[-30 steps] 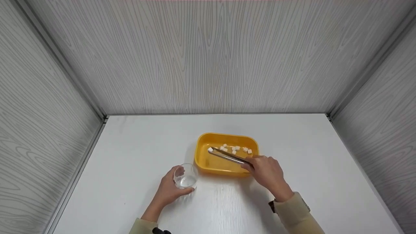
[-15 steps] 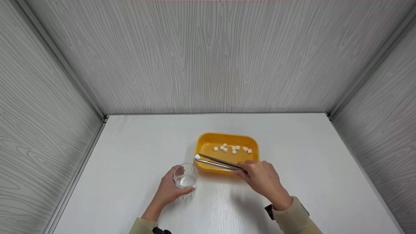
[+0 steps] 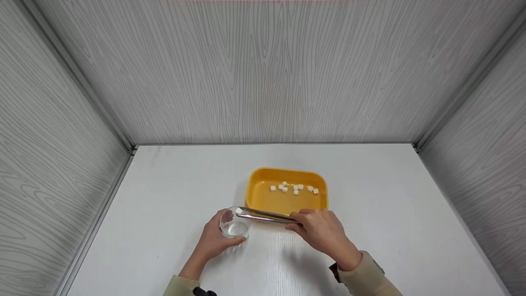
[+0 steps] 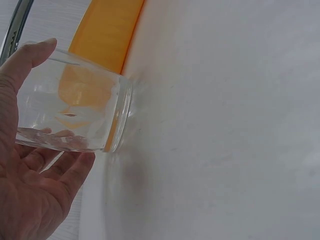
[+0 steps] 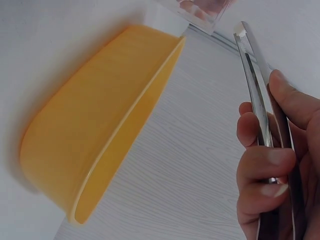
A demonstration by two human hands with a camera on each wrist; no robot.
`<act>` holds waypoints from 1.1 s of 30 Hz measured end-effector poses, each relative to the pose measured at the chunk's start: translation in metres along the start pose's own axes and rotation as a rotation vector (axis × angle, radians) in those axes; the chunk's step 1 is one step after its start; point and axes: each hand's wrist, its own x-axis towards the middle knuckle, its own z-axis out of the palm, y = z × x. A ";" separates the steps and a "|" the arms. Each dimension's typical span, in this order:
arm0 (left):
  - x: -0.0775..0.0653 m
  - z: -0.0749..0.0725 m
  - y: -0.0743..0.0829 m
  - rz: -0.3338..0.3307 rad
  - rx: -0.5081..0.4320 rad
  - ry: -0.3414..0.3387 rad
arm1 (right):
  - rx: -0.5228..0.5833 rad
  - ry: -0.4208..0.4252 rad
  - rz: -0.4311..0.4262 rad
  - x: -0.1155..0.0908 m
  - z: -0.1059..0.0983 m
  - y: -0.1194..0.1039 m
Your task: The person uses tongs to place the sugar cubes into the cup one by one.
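My left hand [image 3: 216, 235] grips a clear drinking glass [image 3: 235, 229] around its side, thumb on the near side; the left wrist view shows the glass [image 4: 75, 105] between thumb and fingers. With my right hand [image 3: 320, 230] I hold metal tongs [image 3: 267, 216] squeezed together. Their tips pinch a small white cube [image 3: 239, 210] over the mouth of the glass. In the right wrist view the cube [image 5: 241, 31] sits between the tips of the tongs [image 5: 257, 95]. Several more white cubes [image 3: 296, 192] lie in the yellow tray [image 3: 263, 205] behind the hands.
The white table [image 3: 185, 172] carries the tray and the glass, which stand close together. Grey wood-grain panels [image 3: 271, 74] rise at the back and on both sides of the table.
My right hand has moved left and toward me, carrying the cube in the tongs from inside the tray, across its rim, to over the glass. My left hand and the glass stay still.
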 end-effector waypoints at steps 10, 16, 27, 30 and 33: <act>0.002 -0.001 -0.001 0.007 -0.001 -0.009 | -0.019 -0.005 0.070 0.003 -0.002 0.007; 0.002 -0.001 -0.001 0.005 -0.013 -0.007 | -0.053 -0.020 0.167 0.003 0.000 0.025; 0.003 -0.003 -0.002 0.022 -0.022 -0.014 | -0.123 -0.086 0.296 0.002 0.014 0.056; 0.002 -0.003 -0.002 0.023 -0.024 -0.016 | -0.135 -0.084 0.309 0.002 0.018 0.061; 0.001 -0.003 -0.003 0.036 -0.035 -0.021 | -0.127 -0.084 0.330 0.001 0.022 0.063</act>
